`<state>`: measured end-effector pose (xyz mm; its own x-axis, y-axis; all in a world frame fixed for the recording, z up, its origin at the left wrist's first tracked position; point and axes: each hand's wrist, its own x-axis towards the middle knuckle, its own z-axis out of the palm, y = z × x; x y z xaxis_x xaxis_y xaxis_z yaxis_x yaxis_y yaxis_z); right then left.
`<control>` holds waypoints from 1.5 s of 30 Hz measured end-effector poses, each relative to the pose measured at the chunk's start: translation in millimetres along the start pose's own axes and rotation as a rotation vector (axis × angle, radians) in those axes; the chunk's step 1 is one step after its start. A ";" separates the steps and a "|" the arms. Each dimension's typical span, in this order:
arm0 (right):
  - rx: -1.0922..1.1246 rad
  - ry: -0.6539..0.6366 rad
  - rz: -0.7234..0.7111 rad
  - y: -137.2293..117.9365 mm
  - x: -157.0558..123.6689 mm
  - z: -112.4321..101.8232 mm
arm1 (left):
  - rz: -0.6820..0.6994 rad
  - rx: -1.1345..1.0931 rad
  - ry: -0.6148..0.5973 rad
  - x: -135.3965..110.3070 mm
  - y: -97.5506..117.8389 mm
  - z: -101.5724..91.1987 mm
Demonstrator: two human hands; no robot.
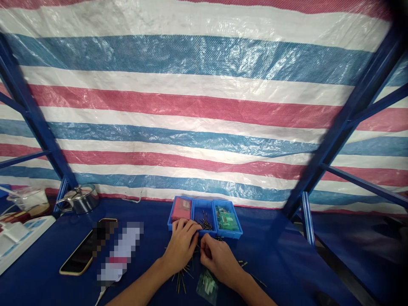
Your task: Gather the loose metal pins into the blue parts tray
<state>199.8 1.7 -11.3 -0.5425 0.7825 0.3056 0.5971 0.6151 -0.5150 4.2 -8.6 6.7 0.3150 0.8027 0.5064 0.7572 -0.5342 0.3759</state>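
My left hand (182, 243) is at the front edge of the red-filled blue bin (170, 225), its fingers stretched forward and bent, its thumb apart and lower. My right hand (219, 260) is just right of it, fingers curled in a pinch; whatever lies between the fingertips is hidden. Thin dark rods (206, 222), perhaps drill bits, fill part of the middle bin (204, 206). More thin rods (181, 280) lie loose on the table under and beside both hands. A clear bag with pale pieces (208, 285) is below my right hand.
Green packets (225, 219) fill the right bin. A phone (83, 250) and a blurred white item (123, 250) lie left. Beyond them stand a metal pot (83, 199) and a power strip (25, 242). Blue frame posts (341, 123) and a striped sheet (191, 140) rise behind the table.
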 end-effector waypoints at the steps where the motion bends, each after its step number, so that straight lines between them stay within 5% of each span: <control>1: 0.007 0.014 0.001 -0.6 0.1 -0.6 | 0.000 0.001 0.001 0.0 -0.2 0.1; 13: 0.166 0.196 0.027 3.6 0.9 0.8 | -0.002 0.006 -0.006 0.1 0.0 0.0; 45: 0.158 0.265 -0.135 3.2 4.4 -1.3 | 0.007 0.022 -0.007 0.1 0.1 -0.6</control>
<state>200.1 7.3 -10.6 -0.4254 0.7060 0.5662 0.4205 0.7082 -0.5671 3.9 -8.8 7.2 0.3242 0.8006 0.5038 0.7671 -0.5342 0.3552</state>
